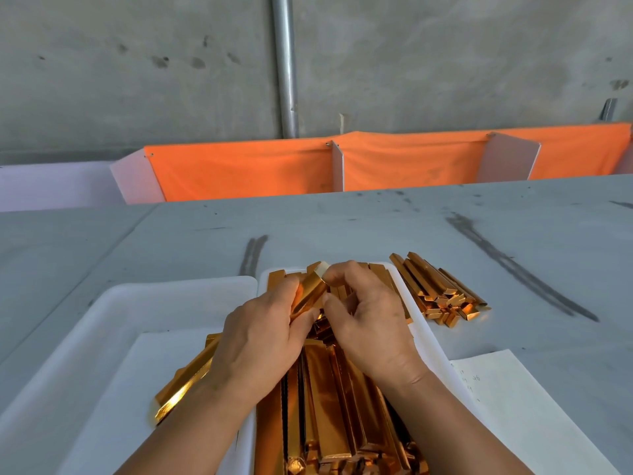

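Note:
A shiny gold card strip [308, 296] is held over a white tray [423, 332] packed with several more gold strips. My left hand [263, 337] grips the strip's lower part, fingers curled round it. My right hand [366, 320] pinches the strip's upper end, where its pale inner side shows. Both hands hover above the tray's far half.
A second white tray [102, 323] lies to the left with a few gold strips [185, 382] at its right side. A pile of folded gold pieces [438, 289] sits on the grey table right of the trays. A sheet of paper [513, 399] lies near right. Orange cloth bins [411, 162] line the far edge.

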